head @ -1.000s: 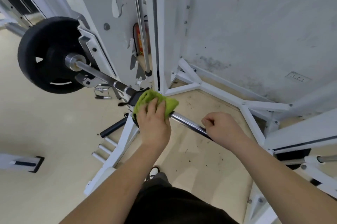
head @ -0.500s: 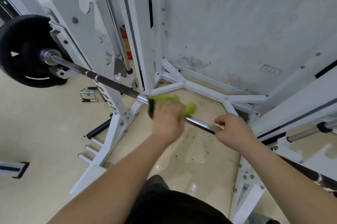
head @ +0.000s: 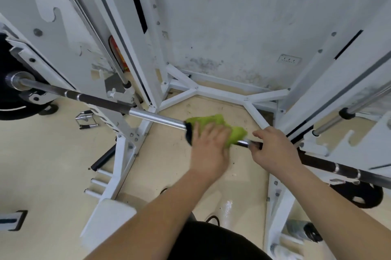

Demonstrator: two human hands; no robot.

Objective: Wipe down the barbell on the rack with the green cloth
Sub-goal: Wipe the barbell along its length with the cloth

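The barbell runs from the black plate at the far left across the white rack to the lower right, chrome in the middle and dark near the rack posts. A green cloth is wrapped over the chrome middle. My left hand presses down on the cloth and grips it around the bar. Just to its right, my right hand is closed around the bare bar. A short stretch of bar shows between the two hands.
A black weight plate sits on the bar's left end, another plate lies low at the right. White rack base struts cross the floor ahead, against a stained wall. A cable handle lies on the beige floor at left.
My left hand has slid the green cloth rightwards along the bar, away from the left rack post and close to my right hand. My head has turned right.
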